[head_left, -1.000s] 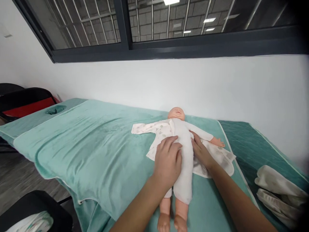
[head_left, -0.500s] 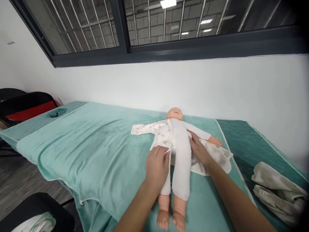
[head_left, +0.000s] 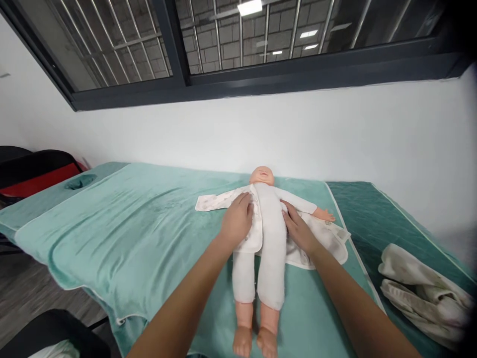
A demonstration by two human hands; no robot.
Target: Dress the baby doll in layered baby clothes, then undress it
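A baby doll with a white cloth body lies on its back, its head by the wall and its bare feet toward me. A pale printed baby shirt is spread open on it. One front panel covers the left side of the chest, and that sleeve stretches out flat. The other part of the shirt lies under and beside the doll's white arm on the right. My left hand rests on the chest panel, fingers extended. My right hand touches the doll's side, its fingers slightly apart.
The doll lies on a green sheet over a bed. A crumpled whitish cloth lies at the right. Black and red chairs stand at the far left, and a black seat at lower left. Behind are a white wall and barred window.
My left hand has moved up from the shirt's lower edge to the chest, and the panel now lies flatter. My right hand stays at the doll's side. The view has shifted slightly.
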